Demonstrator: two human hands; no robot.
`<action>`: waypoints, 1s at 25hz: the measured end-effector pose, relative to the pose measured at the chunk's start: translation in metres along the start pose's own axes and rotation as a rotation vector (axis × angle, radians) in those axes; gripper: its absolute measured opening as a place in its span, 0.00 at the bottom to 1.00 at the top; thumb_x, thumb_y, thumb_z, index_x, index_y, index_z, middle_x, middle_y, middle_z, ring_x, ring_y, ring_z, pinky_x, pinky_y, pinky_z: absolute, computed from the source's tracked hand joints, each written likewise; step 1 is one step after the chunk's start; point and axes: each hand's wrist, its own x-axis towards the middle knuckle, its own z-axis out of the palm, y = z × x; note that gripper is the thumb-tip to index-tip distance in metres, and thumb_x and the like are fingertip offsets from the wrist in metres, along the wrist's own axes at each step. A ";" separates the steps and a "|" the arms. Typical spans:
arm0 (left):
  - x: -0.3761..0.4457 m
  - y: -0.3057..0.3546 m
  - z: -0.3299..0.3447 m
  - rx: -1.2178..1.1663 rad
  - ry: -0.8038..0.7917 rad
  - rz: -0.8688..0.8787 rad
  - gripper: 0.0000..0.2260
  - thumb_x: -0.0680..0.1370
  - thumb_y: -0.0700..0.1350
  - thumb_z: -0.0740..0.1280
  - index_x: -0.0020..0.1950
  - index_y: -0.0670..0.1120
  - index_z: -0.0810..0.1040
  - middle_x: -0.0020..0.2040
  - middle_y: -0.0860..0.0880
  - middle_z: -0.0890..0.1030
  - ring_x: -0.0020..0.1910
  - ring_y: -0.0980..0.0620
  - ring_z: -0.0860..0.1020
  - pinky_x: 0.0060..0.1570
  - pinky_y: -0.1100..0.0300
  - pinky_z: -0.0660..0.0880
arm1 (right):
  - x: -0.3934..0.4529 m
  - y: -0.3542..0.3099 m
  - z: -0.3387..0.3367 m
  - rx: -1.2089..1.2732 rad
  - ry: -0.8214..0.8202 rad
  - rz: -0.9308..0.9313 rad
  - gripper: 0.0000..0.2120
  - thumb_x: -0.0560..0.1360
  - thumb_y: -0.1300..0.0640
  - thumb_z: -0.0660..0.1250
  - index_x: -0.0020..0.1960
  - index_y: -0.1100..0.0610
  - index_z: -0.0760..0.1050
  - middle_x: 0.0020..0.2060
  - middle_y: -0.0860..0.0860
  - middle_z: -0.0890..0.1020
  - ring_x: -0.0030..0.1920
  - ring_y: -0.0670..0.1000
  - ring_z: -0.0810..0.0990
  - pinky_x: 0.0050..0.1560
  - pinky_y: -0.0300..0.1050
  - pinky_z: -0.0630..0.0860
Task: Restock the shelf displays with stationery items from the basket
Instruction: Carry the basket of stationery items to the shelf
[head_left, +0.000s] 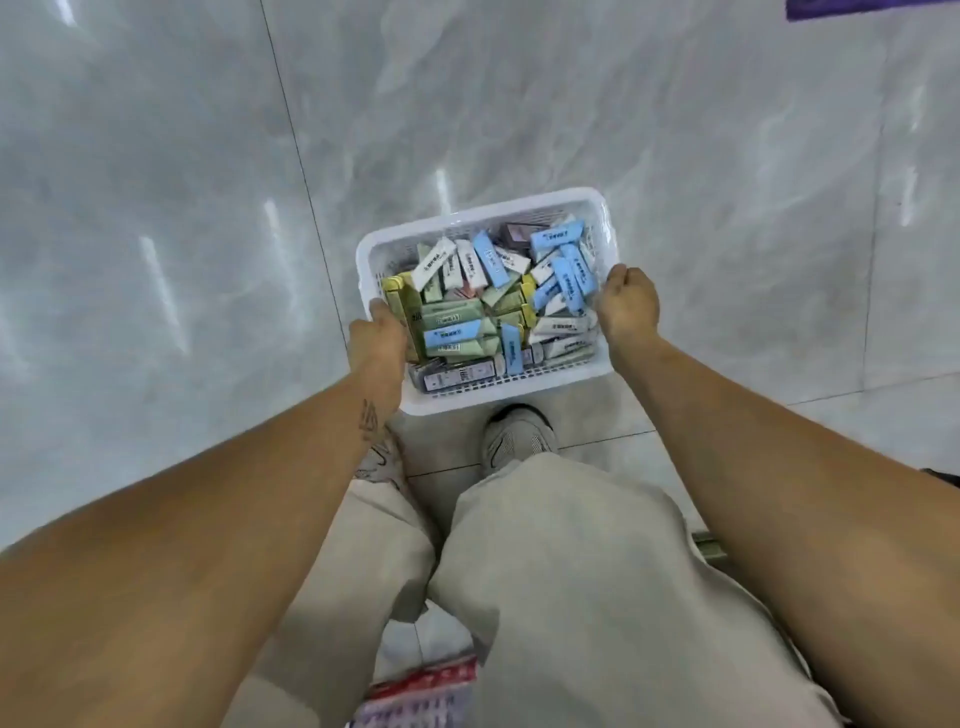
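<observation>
Head view: one basket of boxes, left hand and right hand gripping its rim.

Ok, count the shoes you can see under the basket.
2. One shoe shows just below the basket at its near edge, above the right trouser leg. The other shoe sits left of it, mostly hidden by the left forearm.

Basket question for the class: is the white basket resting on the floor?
No: the left hand and right hand grip the white basket by its sides, above the floor.
</observation>
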 end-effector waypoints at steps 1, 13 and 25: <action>-0.005 0.004 -0.008 0.013 0.019 0.051 0.27 0.84 0.57 0.50 0.70 0.38 0.70 0.62 0.40 0.76 0.54 0.44 0.76 0.52 0.55 0.72 | -0.005 -0.003 -0.003 0.027 0.019 -0.019 0.21 0.85 0.51 0.51 0.61 0.66 0.74 0.58 0.63 0.78 0.59 0.62 0.77 0.63 0.57 0.73; -0.188 0.149 -0.275 -0.237 0.265 0.430 0.24 0.80 0.58 0.60 0.31 0.48 0.57 0.27 0.51 0.60 0.28 0.52 0.60 0.31 0.58 0.60 | -0.229 -0.233 -0.192 0.175 0.099 -0.397 0.22 0.84 0.48 0.58 0.33 0.53 0.61 0.28 0.46 0.67 0.29 0.44 0.66 0.29 0.36 0.62; -0.265 0.374 -0.520 -0.269 0.377 0.595 0.22 0.82 0.57 0.58 0.31 0.48 0.60 0.27 0.53 0.63 0.25 0.57 0.63 0.29 0.57 0.60 | -0.339 -0.539 -0.293 0.217 0.055 -0.612 0.24 0.84 0.46 0.57 0.31 0.54 0.62 0.27 0.48 0.68 0.28 0.45 0.65 0.28 0.38 0.62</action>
